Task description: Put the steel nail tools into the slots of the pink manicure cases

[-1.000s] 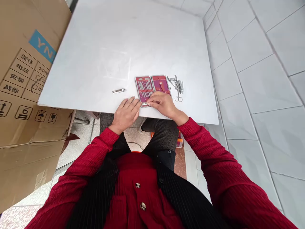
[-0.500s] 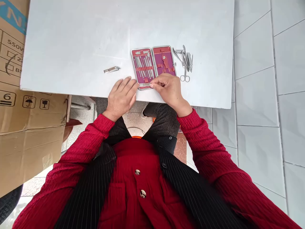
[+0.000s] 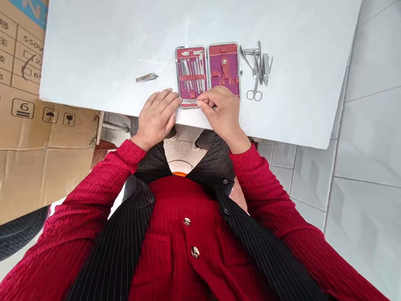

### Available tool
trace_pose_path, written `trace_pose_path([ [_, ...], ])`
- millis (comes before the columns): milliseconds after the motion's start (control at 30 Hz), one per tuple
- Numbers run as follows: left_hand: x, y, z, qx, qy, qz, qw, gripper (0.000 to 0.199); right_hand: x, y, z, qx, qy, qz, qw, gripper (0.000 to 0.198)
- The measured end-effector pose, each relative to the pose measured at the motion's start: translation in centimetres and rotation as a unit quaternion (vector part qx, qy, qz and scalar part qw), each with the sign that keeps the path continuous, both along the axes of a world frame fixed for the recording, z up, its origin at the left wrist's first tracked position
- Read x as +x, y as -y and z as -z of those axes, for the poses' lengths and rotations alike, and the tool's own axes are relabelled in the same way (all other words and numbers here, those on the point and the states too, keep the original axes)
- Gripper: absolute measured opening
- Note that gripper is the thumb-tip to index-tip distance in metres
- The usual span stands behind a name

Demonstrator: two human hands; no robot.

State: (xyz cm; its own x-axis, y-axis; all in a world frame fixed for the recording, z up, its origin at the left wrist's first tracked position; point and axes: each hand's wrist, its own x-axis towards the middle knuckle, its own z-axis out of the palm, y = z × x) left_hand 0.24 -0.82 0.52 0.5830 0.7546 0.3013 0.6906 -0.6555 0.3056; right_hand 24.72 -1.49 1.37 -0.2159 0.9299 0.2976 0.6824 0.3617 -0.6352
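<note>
A manicure case (image 3: 223, 44) lies open on the table, red and purple inside. Several slim metal tools (image 3: 191, 76) are strapped in its left half. Along the near edge of that half lies a silver nail clipper (image 3: 189, 101), its right end pinched between the thumb and fingers of my right hand (image 3: 222, 109). My left hand (image 3: 158, 116) rests palm down on the table edge, fingers stretched out, fingertips at the case's lower left corner. Another nail clipper (image 3: 146, 78) lies apart, beyond my left hand.
Right of the case are small scissors (image 3: 255, 94), cuticle nippers (image 3: 247, 56) and other metal tools in a loose cluster. The white table (image 3: 103, 46) has its near edge just below my hands. A large cardboard box (image 3: 46, 167) stands at the left.
The head view has shifted and tilted a little, so the table sits differently in it. My hands keep nearly the same places at the case, and the right hand still pinches the clipper.
</note>
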Motion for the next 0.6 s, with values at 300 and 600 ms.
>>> trace_pose_path([
  [300, 0.4, 0.9, -0.5, 0.002, -0.026, -0.024, 0.999, 0.048, 0.1, 0.5, 0.0, 0.049, -0.034, -0.005, 0.998, 0.033],
  [600, 0.3, 1.1, -1.1, 0.032, -0.042, -0.015, 0.998, 0.047, -1.3, -0.5, -3.6, 0.058, 0.049, -0.013, 0.997, 0.036],
])
